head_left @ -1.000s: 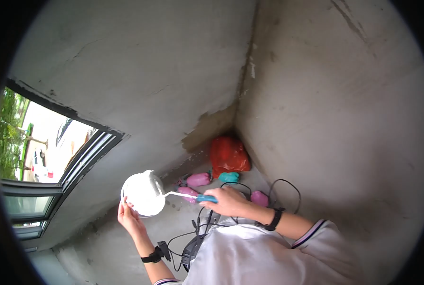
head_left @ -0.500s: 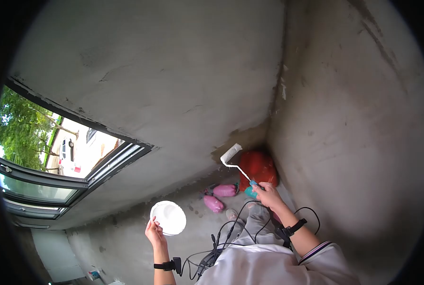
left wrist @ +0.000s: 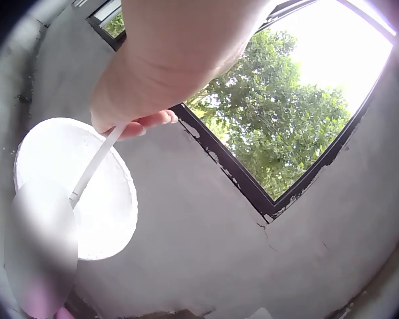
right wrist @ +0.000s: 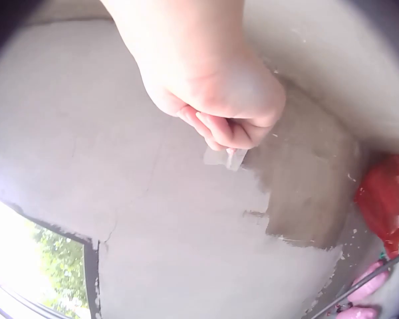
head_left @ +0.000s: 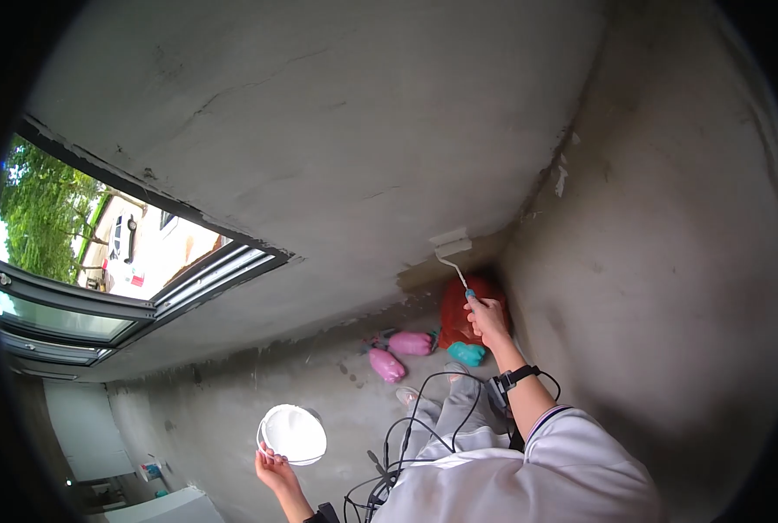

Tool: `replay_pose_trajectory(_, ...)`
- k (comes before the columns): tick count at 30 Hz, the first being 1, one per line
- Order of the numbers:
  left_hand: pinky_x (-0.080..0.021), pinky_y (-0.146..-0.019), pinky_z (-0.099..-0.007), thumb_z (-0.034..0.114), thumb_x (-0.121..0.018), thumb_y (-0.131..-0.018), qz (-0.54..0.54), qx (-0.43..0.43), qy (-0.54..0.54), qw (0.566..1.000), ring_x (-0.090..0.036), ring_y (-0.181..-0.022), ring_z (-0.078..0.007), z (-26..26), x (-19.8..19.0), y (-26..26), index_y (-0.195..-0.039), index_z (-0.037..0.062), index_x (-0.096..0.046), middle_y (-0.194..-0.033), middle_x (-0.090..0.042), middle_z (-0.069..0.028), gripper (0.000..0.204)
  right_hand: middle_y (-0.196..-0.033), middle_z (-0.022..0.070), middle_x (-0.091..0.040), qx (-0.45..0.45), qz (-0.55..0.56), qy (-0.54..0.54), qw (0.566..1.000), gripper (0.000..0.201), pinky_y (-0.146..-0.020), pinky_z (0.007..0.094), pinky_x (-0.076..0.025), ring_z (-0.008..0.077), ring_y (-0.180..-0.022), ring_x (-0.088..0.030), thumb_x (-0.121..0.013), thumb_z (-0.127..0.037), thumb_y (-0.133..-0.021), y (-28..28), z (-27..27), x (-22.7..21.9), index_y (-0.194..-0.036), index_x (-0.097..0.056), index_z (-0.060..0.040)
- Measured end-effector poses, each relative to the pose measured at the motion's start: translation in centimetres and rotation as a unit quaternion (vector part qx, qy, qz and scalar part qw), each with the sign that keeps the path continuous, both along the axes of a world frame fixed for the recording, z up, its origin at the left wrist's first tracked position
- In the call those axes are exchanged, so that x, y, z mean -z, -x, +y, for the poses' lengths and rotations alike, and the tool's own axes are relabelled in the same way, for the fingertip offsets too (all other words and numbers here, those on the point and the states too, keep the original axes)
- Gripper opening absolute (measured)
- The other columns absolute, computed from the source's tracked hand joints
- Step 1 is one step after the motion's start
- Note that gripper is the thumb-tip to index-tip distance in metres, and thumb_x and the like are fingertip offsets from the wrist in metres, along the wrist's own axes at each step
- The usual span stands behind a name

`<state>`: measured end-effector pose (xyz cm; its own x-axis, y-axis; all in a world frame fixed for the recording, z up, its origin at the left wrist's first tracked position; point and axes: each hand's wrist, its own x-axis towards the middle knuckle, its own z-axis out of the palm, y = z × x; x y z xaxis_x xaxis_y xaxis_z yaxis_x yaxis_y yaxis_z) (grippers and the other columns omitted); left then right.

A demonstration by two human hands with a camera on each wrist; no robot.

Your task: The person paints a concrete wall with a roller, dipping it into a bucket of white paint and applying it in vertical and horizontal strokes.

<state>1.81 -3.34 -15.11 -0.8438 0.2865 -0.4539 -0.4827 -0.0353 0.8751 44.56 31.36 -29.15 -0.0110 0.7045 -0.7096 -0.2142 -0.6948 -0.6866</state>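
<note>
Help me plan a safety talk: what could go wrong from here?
Black cables loop in front of the legs and might catch during a step. The white bucket is held by the left hand alone, so it could tip. The roller, in the right hand at the wall near the red bag, might drip onto it.

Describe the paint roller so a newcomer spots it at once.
In the head view, find the wall corner, then the red bag at its foot. Overlapping the bag in view, the right hand grips the paint roller. Unlike the bulky bag and pink bundles, it is slim and white-headed.
</note>
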Motion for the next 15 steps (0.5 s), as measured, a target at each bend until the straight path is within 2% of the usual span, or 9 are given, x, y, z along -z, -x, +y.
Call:
replay_pose_trajectory(2, -0.034, -0.052, -0.0194, 0.030, -0.050, -0.094, 0.021, -0.016, 0.021, 0.999, -0.043, -0.054, -0.0045, -1.3, -0.3, -0.5, -0.106, 0.0072, -0.061, -0.072, -0.054, 0.0062, 0.028, -0.055, -0.0020, -0.046, -0.028, -0.030, 0.025, 0.999, 0.032, -0.032, 0.0222, -0.021, 0.0033, -0.038, -0.033, -0.059, -0.032, -0.095, 0.4, 0.7, 1.8, -0.085, -0.059, -0.0018)
replay_pose_trajectory(6, -0.034, -0.051, -0.0193, 0.030, -0.050, -0.094, 0.028, -0.041, 0.027, 0.998, -0.043, -0.054, -0.0041, -4.5, -0.4, -0.1, -0.106, 0.0078, -0.060, -0.073, -0.054, 0.0065, 0.027, -0.056, -0.0023, -0.047, -0.042, -0.031, 0.047, 0.998, 0.034, -0.033, 0.0219, -0.023, 0.0036, -0.038, -0.033, -0.059, -0.034, -0.095, 1.1, 1.8, 6.4, -0.085, -0.059, -0.0020)
replay_pose_trajectory(9, -0.034, -0.052, -0.0194, 0.029, -0.049, -0.094, 0.013, -0.064, 0.030, 0.997, -0.043, -0.054, -0.0040, -6.2, -0.5, 0.8, -0.105, 0.0083, -0.061, -0.073, -0.054, 0.0071, 0.026, -0.056, -0.0030, -0.046, -0.056, -0.038, 0.040, 0.997, 0.033, -0.034, 0.0219, -0.023, 0.0031, -0.038, -0.032, -0.059, -0.034, -0.095, 1.2, 1.5, 6.9, -0.087, -0.059, -0.0020)
replay_pose_trajectory(13, -0.036, -0.053, -0.0205, 0.026, -0.049, -0.092, -0.009, -0.107, 0.050, 0.993, -0.043, -0.054, -0.0041, -7.1, 0.2, 2.0, -0.108, 0.0073, -0.062, -0.074, -0.055, 0.0072, 0.027, -0.056, -0.0037, -0.045, -0.044, -0.026, 0.025, 0.998, 0.031, -0.034, 0.0213, -0.022, 0.0025, -0.038, -0.031, -0.059, -0.033, -0.095, 0.6, 0.5, 2.6, -0.092, -0.060, -0.0021)
replay_pose_trajectory(15, -0.036, -0.054, -0.0203, 0.024, -0.051, -0.091, -0.017, -0.075, 0.016, 0.997, -0.044, -0.056, -0.0045, -8.1, 1.1, 2.8, -0.110, 0.0070, -0.061, -0.076, -0.055, 0.0062, 0.028, -0.058, -0.0037, -0.044, -0.037, -0.006, 0.002, 0.999, 0.030, -0.035, 0.0206, -0.022, 0.0023, -0.039, -0.030, -0.058, -0.032, -0.095, -0.7, -0.5, -0.6, -0.098, -0.061, -0.0025)
